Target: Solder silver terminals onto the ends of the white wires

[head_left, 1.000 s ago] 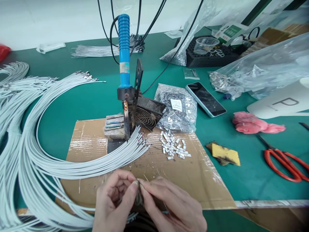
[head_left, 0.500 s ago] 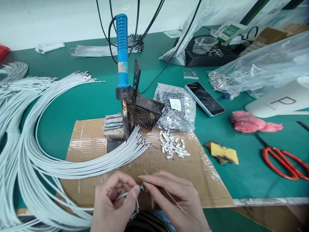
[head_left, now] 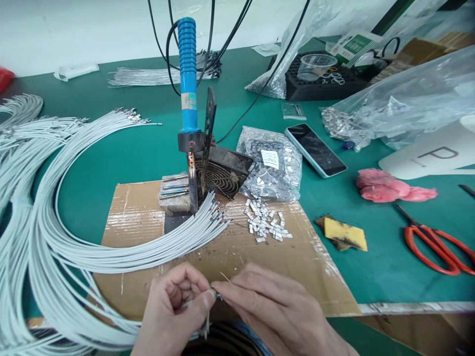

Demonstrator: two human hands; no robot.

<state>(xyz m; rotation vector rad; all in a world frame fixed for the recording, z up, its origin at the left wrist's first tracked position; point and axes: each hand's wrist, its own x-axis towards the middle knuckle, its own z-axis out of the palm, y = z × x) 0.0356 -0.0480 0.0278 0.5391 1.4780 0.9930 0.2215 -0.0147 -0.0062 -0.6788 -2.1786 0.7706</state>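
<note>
My left hand [head_left: 174, 309] is closed around a white cable [head_left: 187, 302], pinching it near its end between thumb and forefinger. A small bluish tip [head_left: 218, 297] pokes out past the thumb. My right hand [head_left: 276, 306] is closed too, its fingertips meeting at that tip. A thin wire [head_left: 224, 277], apparently solder, sticks up above the right fingers; most of it is hidden by the hand. Beyond the hands a bundle of white cables [head_left: 148, 254] curves across cardboard [head_left: 297, 291], ends lying beneath a blue-handled soldering iron [head_left: 188, 74] held upright in a stand.
Small white metal-like pieces [head_left: 267, 220] lie loose on the cardboard, before a plastic bag [head_left: 269, 163] and a dark fan [head_left: 222, 173]. Rightward are a phone [head_left: 315, 151], a yellow sponge [head_left: 345, 233], a pink cloth [head_left: 393, 185] and red-handled scissors [head_left: 432, 247]. More cables [head_left: 22, 217] fill the left side.
My right hand has turned over, its back now facing up, and its fingertips have closed in on the cable tip. My left hand has hardly moved and keeps its pinch.
</note>
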